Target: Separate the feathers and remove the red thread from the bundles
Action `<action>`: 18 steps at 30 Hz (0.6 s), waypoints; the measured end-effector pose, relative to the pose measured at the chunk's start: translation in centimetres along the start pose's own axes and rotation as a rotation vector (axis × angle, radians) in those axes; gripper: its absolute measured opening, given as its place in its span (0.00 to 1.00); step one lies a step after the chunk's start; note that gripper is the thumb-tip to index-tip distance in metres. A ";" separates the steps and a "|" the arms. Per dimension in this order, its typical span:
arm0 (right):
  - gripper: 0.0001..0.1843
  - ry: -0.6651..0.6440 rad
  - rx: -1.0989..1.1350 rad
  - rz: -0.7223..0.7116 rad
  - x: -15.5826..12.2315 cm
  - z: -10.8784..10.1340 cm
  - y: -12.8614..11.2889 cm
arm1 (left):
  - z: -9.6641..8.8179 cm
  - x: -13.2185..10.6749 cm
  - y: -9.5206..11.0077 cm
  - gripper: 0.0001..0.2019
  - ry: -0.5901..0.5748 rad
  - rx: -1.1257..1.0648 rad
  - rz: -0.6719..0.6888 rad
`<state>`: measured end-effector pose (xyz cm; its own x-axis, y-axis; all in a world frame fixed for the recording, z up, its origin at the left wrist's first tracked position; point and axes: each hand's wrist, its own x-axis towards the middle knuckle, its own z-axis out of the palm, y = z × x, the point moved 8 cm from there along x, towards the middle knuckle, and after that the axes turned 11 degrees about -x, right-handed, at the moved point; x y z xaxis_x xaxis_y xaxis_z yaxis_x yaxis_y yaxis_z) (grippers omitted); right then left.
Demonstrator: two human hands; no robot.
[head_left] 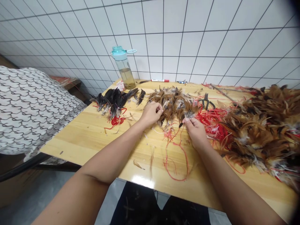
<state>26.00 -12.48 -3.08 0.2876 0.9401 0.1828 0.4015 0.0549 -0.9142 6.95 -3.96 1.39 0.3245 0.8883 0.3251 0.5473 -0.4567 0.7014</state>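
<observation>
Where brown feathers (174, 101) pile up | left hand (152, 113) clenches some | right hand (195, 131) pinches some

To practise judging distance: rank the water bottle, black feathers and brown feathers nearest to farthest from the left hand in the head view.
1. Brown feathers, gripped by the left hand.
2. Black feathers, on its left.
3. Water bottle, back by the wall.
</observation>
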 end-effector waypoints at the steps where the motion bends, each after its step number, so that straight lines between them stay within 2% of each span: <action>1: 0.16 0.001 0.021 0.020 0.0 0.0 0.1 | 0.0 -0.2 0.4 0.04 -0.043 -0.034 -0.008; 5: 0.16 0.019 0.044 0.071 -0.1 0.0 0.3 | 0.7 -1.3 2.4 0.10 -0.346 -0.133 -0.053; 7: 0.15 0.022 0.038 0.064 -0.2 -0.1 0.1 | 0.9 -1.7 3.2 0.11 -0.420 -0.135 -0.028; 8: 0.15 0.022 0.036 0.057 -0.2 -0.1 0.0 | 0.6 -1.6 3.5 0.11 -0.384 -0.123 0.006; 11: 0.15 0.027 0.038 0.054 -0.2 -0.2 -0.1 | -0.7 -1.2 4.2 0.07 -0.127 -0.071 0.175; 12: 0.15 0.033 0.046 0.059 -0.2 -0.2 -0.1 | -0.7 -1.4 4.5 0.07 -0.076 -0.057 0.252; 13: 0.16 0.042 0.056 0.064 -0.2 -0.3 0.0 | -0.4 -1.7 4.9 0.08 -0.064 -0.048 0.331; 15: 0.16 0.069 0.083 0.075 -0.1 -0.6 0.2 | 1.0 -2.6 5.9 0.09 -0.122 -0.026 0.465; 18: 0.17 0.104 0.122 0.104 0.1 -1.0 0.5 | 3.2 -3.8 6.7 0.11 -0.227 0.052 0.505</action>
<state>27.14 -12.70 -3.17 0.4132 0.9032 0.1160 0.2582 0.0059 -0.9661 11.84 -10.51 2.85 0.7115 0.5280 0.4637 0.3158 -0.8298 0.4602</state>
